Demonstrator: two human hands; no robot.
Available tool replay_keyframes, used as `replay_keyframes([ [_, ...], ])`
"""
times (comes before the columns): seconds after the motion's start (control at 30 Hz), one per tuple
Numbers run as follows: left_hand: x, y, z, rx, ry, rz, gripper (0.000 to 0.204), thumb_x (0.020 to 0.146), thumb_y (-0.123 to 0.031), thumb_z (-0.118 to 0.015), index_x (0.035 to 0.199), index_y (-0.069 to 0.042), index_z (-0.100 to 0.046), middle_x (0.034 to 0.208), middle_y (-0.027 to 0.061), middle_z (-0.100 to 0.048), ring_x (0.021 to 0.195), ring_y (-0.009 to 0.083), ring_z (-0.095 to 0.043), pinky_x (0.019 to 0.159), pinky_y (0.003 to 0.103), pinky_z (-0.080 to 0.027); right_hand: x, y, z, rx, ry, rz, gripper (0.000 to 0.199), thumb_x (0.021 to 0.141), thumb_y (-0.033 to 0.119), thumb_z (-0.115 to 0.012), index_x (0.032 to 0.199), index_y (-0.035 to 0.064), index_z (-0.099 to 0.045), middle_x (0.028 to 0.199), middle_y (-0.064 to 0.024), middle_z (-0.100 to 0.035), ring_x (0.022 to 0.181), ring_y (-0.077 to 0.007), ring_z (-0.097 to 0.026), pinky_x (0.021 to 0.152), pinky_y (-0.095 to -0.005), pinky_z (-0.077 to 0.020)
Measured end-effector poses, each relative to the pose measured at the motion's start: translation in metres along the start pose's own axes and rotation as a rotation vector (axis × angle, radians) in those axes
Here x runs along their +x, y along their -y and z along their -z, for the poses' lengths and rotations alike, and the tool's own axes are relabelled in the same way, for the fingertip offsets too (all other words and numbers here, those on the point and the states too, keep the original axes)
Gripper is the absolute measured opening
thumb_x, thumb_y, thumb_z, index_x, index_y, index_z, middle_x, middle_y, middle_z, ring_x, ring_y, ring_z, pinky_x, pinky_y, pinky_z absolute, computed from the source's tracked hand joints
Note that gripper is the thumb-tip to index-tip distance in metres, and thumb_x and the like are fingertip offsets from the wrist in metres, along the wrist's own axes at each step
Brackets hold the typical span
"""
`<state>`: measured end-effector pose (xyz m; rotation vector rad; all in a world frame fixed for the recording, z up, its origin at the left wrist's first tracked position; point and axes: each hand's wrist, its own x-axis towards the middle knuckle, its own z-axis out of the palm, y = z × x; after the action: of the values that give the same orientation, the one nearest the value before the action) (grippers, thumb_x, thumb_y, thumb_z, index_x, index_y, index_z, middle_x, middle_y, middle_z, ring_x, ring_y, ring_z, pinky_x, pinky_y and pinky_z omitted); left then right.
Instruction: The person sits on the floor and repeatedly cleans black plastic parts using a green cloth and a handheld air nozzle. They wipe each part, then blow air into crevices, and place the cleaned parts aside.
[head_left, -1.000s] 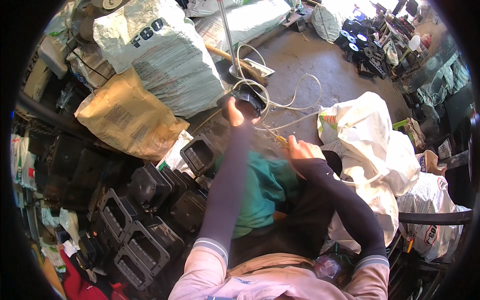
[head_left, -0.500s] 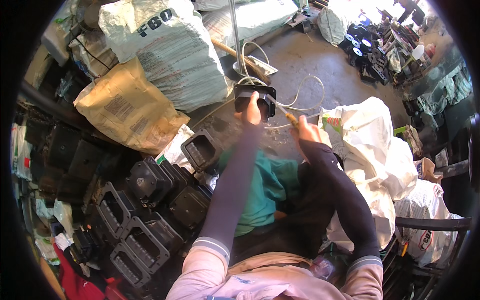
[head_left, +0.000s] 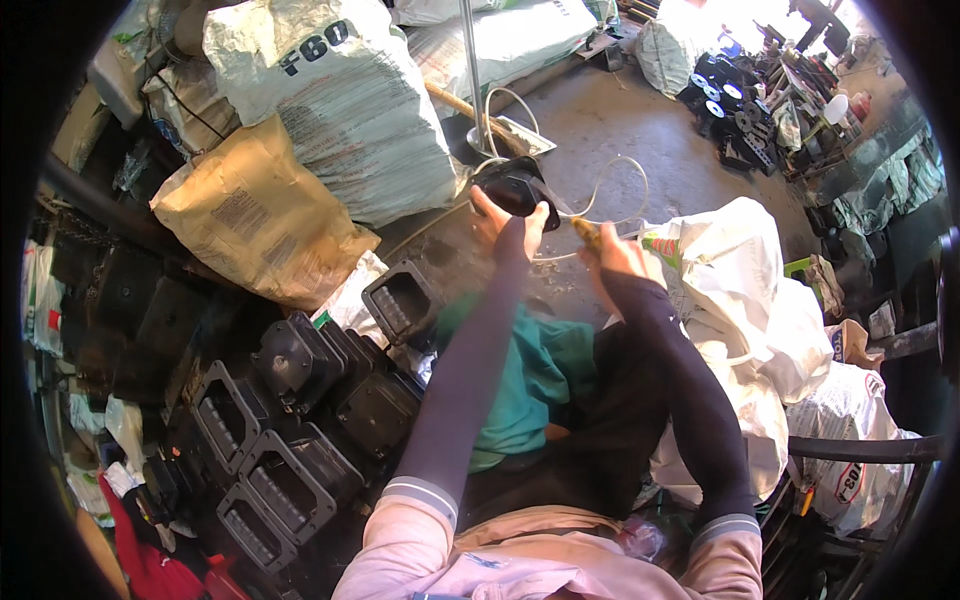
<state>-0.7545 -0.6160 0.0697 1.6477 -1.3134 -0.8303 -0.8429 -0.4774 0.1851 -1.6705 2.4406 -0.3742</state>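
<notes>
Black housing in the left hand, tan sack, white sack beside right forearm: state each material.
Black housing: probably moulded plastic, satin, from its soft highlights and rounded corners; painted metal is possible. Tan sack: likely matte paper, with stiff creases. White sack: seemingly thin plastic, slightly glossy, with crumpled, bright folds.

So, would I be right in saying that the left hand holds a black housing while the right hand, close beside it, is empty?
Not quite: the right hand is not empty. The head view shows it gripping a tool with a yellowish handle. The left hand does hold the black housing, with the right hand close beside it.
</notes>
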Motion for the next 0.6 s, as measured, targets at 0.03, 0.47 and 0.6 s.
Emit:
replay_keyframes([
  [0.03, -0.003, -0.001, 0.002, 0.052, 0.033, -0.057, 0.117, 0.065, -0.037, -0.089, 0.153, -0.008, -0.018, 0.128, 0.0315, -0.047, 0.123, 0.0468, -0.048, 0.103, 0.055, -0.041, 0.000, 0.002, 0.001, -0.018, 0.065, 0.017, 0.036, 0.094, 0.036, -0.062, 0.109, 0.0058, -0.052, 0.087, -0.0257, -0.069, 0.088, -0.0458, -0.067, 0.076, -0.0531, -0.0514],
  [0.47, -0.023, 0.006, -0.003, 0.549, -0.076, -0.717, 0.118, 0.053, -0.034, -0.088, 0.147, 0.004, -0.028, 0.135, 0.0206, -0.045, 0.111, 0.0353, -0.051, 0.100, 0.050, -0.041, -0.004, -0.010, 0.013, -0.065, -0.110, 0.064, 0.020, 0.094, 0.017, -0.049, 0.111, 0.0063, -0.052, 0.089, -0.0245, -0.069, 0.087, -0.0449, -0.068, 0.077, -0.0541, -0.0526],
  [0.6, -0.012, 0.013, 0.003, 0.648, -0.177, -0.940, 0.068, 0.081, -0.024, -0.068, 0.140, 0.000, -0.044, 0.132, 0.0185, -0.051, 0.112, 0.0352, -0.052, 0.104, 0.050, -0.039, -0.021, -0.014, 0.019, -0.076, 0.035, -0.080, 0.021, 0.097, 0.019, -0.045, 0.115, 0.0098, -0.051, 0.093, -0.0241, -0.069, 0.093, -0.0438, -0.067, 0.080, -0.0532, -0.0522],
])
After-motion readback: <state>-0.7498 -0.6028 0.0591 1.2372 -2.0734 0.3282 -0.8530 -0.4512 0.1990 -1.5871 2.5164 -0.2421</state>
